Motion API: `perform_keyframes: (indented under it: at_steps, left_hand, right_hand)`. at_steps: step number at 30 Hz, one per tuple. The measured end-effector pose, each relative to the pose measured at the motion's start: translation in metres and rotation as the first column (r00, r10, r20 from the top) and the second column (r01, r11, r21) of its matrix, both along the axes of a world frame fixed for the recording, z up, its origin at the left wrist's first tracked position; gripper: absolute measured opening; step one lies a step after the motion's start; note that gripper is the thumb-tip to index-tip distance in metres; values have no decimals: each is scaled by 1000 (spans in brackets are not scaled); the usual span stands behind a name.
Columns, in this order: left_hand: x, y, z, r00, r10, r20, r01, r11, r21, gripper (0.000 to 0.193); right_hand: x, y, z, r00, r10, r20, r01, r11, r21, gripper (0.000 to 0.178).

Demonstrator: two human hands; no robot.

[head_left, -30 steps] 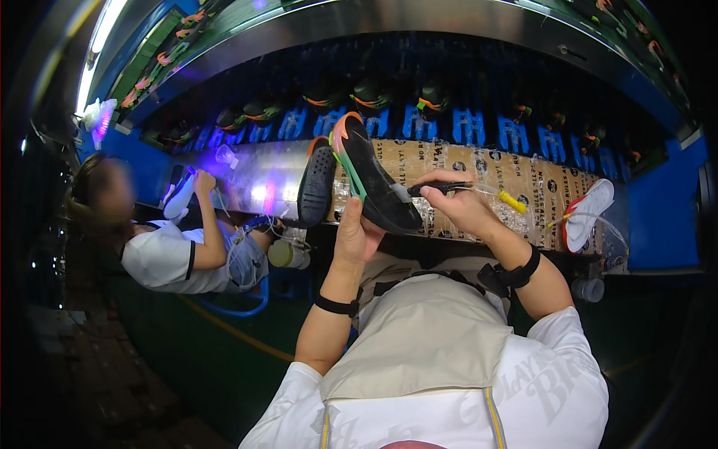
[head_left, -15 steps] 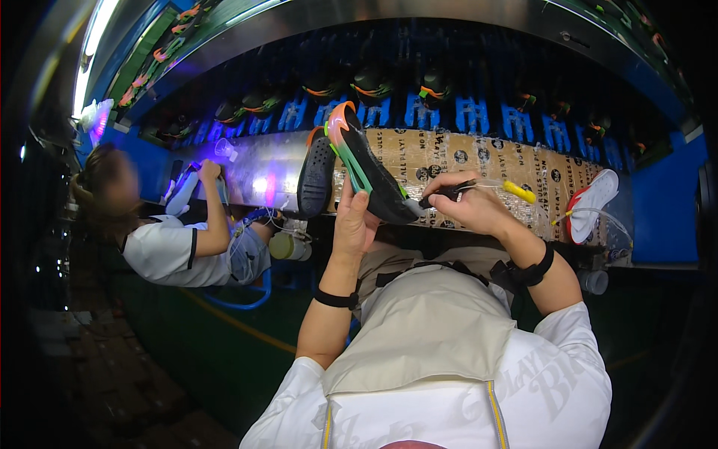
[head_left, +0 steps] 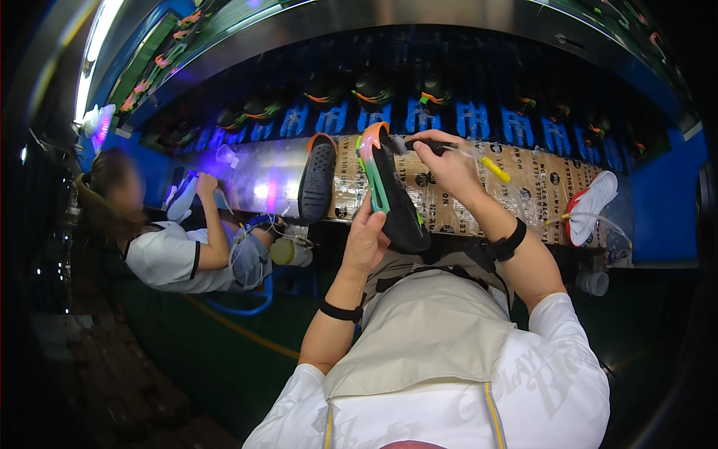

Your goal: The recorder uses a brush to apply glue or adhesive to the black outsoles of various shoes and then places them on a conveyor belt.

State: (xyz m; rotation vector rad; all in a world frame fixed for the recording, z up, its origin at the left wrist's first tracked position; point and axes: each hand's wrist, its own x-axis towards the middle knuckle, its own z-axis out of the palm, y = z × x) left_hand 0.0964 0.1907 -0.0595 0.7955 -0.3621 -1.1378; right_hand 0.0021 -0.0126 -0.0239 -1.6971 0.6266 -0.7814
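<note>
My left hand (head_left: 365, 241) is closed around the side of a shoe sole (head_left: 398, 206), black inside with a green and orange sidewall, held tilted at the front edge of the bench. A brush (head_left: 434, 147) with a dark handle is gripped in my right hand (head_left: 453, 173). Its greyish bristles are at the far, orange end of the sole; whether they touch it I cannot tell. From the handle trails a clear tube with a yellow piece (head_left: 494, 169). Just left of the held sole, a second black sole (head_left: 318, 179) with an orange end lies on the bench.
Printed cardboard (head_left: 523, 187) under clear film covers the bench. At right lies a white sole (head_left: 593, 208) with a red edge. Behind, several dark shoe pieces (head_left: 372, 88) sit on blue racks (head_left: 471, 120). A seated co-worker (head_left: 176, 251) at left handles a shoe part (head_left: 182, 200).
My right hand and the brush have moved from the sole's near end to its far end. The held sole has shifted slightly right and toward me.
</note>
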Motion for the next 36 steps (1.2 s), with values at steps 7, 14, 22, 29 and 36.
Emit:
perform_keyframes:
  at_steps: [7,14,22,29,36]
  left_hand:
    - [6,4,-4,1000,12,-26,-13,999,-38,77]
    - [11,5,-9,993,24,-114,-26,1000,-9,63]
    - [15,-2,-3,967,39,-252,-48,998,-30,84]
    - [26,11,-33,769,-26,-639,-54,993,-105,89]
    - [34,26,-17,860,-139,-490,76,986,-147,84]
  right_hand:
    - [-8,11,-7,982,161,94,-174,973,153,22]
    - [-28,15,-11,969,245,26,-243,936,254,24]
    - [-38,5,-17,995,72,-72,-61,988,142,29]
    - [-49,-28,-92,987,-159,-1,157,975,-159,37]
    - [-54,-33,-117,986,-161,-48,145,959,-245,41]
